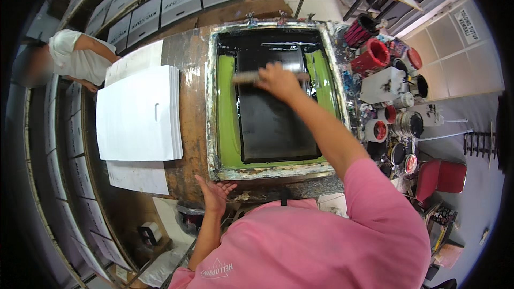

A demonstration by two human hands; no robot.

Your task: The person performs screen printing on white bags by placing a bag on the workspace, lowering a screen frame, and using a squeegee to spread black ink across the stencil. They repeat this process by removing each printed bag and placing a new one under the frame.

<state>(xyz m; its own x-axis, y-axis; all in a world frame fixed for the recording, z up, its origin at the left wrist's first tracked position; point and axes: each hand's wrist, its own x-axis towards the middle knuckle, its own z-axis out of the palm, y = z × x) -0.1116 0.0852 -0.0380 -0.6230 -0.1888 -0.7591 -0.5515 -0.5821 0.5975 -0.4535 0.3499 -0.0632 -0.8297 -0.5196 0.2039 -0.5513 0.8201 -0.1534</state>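
My right hand (279, 81) grips a squeegee (244, 78), which lies crosswise over the far half of a screen-printing frame (212, 123). The frame rests on a worn wooden table. Its mesh has a green border around a large dark panel (276, 128), and glossy black ink (227, 40) shows along the far end. Part of the squeegee is hidden under my fingers and looks slightly blurred. Near the frame's front left corner, my left hand (215, 194) is held palm up with its fingers apart, holding nothing.
Left of the frame stands a stack of white sheets (136, 118) with a slot cut in. Ink tubs, a red bucket (369, 56) and a white jerrycan (383, 85) crowd the right side. Another person (80, 59) stands at far left. Shelves hold white boxes (179, 2).
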